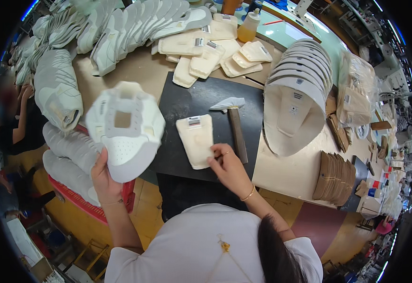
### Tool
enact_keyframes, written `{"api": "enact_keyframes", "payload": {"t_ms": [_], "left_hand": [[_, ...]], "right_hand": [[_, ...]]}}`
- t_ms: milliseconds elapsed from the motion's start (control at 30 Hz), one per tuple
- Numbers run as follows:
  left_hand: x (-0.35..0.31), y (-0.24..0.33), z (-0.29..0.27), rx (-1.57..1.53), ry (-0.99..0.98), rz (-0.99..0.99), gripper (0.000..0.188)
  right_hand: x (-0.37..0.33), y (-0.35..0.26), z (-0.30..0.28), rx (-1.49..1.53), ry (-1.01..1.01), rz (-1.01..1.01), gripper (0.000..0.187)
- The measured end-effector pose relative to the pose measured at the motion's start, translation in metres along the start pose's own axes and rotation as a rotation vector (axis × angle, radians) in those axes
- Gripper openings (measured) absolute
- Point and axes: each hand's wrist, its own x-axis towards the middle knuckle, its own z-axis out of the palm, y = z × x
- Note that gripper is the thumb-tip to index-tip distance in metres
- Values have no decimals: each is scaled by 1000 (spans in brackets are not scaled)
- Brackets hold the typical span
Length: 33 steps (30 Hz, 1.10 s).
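My left hand (105, 183) grips a white and light-grey shoe upper (127, 153) by its edge and holds it up, left of a black mat (170, 101). The upper has a perforated toe and a square opening in its middle. On the mat lies a cream padded shoe tongue (194, 140) with a barcode label at its far end. The fingers of my right hand (233, 170) are closed at the tongue's near right corner. Just right of it rests a hammer (237, 137), its head wrapped in white.
Cream tongues (182, 45) lie scattered behind the mat, near a bottle of amber liquid (248, 29). Rows of uppers (135, 28) stand at the far left. Right of the mat are nested uppers (295, 106) and brown pieces (334, 179). A red basket (69, 188) holds uppers at left.
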Motion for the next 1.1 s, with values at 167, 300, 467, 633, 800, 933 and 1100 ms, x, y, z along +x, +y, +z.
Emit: {"api": "enact_keyframes", "payload": {"t_ms": [167, 300, 467, 633, 800, 933, 1100], "left_hand": [[3, -6, -9, -3, -235, 108, 46], [1, -24, -2, -83, -285, 35, 56], [-1, -52, 20, -47, -303, -102, 63], [-1, -70, 22, 0, -406, -227, 56], [6, -79, 44, 70, -537, -342, 38], [11, -100, 39, 175, -532, -354, 31], [2, -127, 19, 207, -248, -427, 36]], "right_hand": [[7, -12, -27, -527, 327, -195, 35], [35, 17, -42, -741, 428, -284, 37], [45, 36, -41, -634, 417, -222, 46], [39, 48, -42, -632, 573, -158, 48], [18, 33, -55, -255, 440, -183, 42], [-2, -7, -41, 1082, 30, 20, 52], [3, -3, -18, 1032, 73, 230, 81]]}}
